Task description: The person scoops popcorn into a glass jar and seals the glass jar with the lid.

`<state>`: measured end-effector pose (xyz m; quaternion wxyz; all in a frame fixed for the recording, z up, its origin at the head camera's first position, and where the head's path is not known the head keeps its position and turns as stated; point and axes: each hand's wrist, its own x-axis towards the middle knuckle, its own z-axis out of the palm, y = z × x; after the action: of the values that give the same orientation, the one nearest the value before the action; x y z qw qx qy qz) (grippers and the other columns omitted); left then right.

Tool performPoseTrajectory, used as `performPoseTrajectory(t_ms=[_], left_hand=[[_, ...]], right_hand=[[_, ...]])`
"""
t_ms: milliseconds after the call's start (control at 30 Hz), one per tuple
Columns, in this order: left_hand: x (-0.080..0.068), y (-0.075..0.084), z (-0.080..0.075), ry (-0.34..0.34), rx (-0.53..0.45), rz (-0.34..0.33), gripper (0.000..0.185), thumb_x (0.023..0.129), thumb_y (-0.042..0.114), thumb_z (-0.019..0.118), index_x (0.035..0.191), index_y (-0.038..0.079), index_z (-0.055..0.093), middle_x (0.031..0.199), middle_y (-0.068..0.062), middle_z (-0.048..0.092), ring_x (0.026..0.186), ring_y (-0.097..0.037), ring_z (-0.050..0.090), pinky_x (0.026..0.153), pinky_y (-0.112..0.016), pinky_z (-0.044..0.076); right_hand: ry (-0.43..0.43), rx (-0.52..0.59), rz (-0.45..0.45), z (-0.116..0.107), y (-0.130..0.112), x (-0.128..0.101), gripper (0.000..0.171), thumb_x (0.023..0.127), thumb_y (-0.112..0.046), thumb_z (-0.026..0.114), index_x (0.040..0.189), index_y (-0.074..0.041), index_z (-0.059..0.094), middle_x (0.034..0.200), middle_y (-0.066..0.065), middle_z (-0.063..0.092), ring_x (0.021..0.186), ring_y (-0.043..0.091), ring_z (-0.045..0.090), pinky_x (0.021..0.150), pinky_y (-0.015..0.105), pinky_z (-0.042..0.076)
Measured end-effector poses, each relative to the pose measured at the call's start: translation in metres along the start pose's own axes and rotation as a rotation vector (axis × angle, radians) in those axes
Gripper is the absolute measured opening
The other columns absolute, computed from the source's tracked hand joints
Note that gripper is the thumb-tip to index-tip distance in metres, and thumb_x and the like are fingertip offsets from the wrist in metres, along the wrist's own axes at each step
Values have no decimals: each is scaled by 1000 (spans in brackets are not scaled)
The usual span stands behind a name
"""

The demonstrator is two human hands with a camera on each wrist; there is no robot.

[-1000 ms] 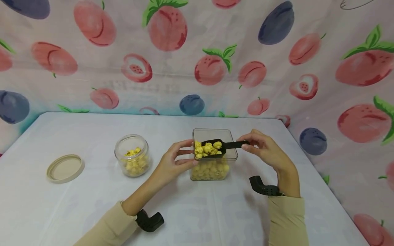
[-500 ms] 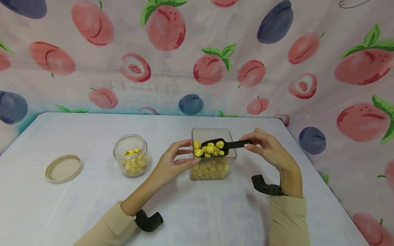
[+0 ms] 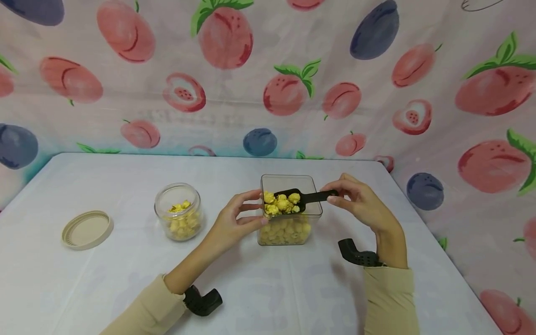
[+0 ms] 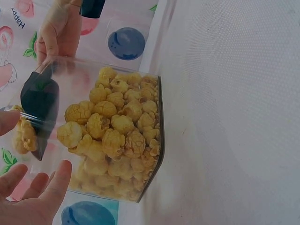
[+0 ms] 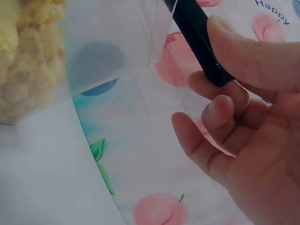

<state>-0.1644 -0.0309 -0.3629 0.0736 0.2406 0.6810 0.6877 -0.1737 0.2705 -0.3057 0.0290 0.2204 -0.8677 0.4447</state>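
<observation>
A clear square container (image 3: 285, 231), part filled with yellow popcorn, stands upright on the table. My left hand (image 3: 234, 216) rests its spread, fairly straight fingers (image 4: 57, 180) against the container's left side near the rim. Between its thumb and fingertips my right hand (image 3: 362, 202) pinches the handle end of a black scoop (image 3: 318, 196). The scoop's bowl lies inside the container's mouth, loaded with several popcorn pieces (image 3: 282, 204). In the right wrist view the scoop handle (image 5: 194, 35) sits under the thumb, while other fingers (image 5: 192, 138) curl loosely below it.
A round clear jar (image 3: 177, 214) with some popcorn stands uncovered, left of the container. Farther left lies a round beige lid (image 3: 87, 229). The white table (image 3: 138, 167) backs onto a fruit-patterned cloth (image 3: 230, 102). Dark wrist devices (image 3: 203, 301) hang below both wrists.
The scoop and my right hand shift slightly right, then back left, staying in the container's mouth. Popcorn stays on the scoop. My left hand keeps its place at the container.
</observation>
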Motion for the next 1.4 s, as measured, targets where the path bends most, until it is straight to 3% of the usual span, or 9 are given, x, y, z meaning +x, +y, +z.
performPoseTrajectory(t_ms=[500,1000,1400], left_hand=[[0,0,1,2,8,-6,62,85,7,66,140,9,37,142,-12,34,124,-35,45,91,-26,51],[-1,1,1,2,7,-24,62,86,8,66,140,10,37,142,-11,34,124,-32,45,91,-27,51],[-2,1,1,4,1,-8,61,86,6,65,140,8,37,142,-12,34,124,-34,45,91,-26,51]], right_hand=[[12,74,51,0,8,-1,22,90,-7,60,109,2,63,84,2,47,77,15,44,64,23,39],[66,76,73,-6,10,-5,23,89,-7,60,109,4,62,86,-1,49,77,14,48,64,24,38],[78,62,53,3,6,0,21,89,-7,61,108,2,63,87,1,49,79,15,46,65,23,39]])
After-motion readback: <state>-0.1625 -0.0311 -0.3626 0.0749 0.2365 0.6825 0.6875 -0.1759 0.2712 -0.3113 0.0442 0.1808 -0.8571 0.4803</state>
